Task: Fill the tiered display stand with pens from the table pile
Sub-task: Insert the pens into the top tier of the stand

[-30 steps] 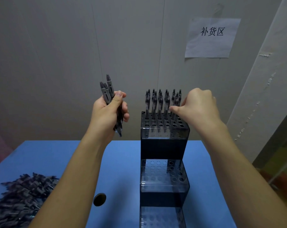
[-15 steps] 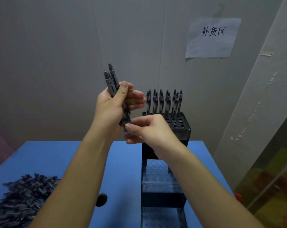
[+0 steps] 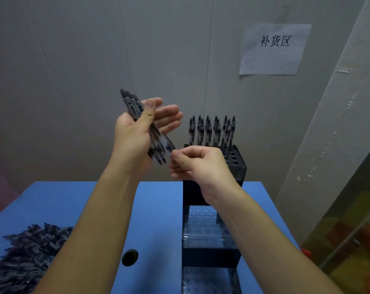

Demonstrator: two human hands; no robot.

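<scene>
Bundle of pens [image 3: 137,115] up in the left hand [image 3: 135,134], thumb clamped over it — right hand [image 3: 198,164] pinches one pen's lower tip. Display stand [image 3: 236,166] just behind, top tier's back rows filled, front holes open. Pen pile [image 3: 29,253] sits at the blue table [image 3: 158,209]'s near-left edge.

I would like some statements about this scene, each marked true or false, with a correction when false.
1. The left hand holds a bundle of pens. True.
2. The right hand rests flat on the table. False: it pinches the lower tip of one pen in the bundle.
3. Pens stand in the top tier of the display stand. True.
4. The pen pile lies right of the stand. False: it lies at the left.
</scene>
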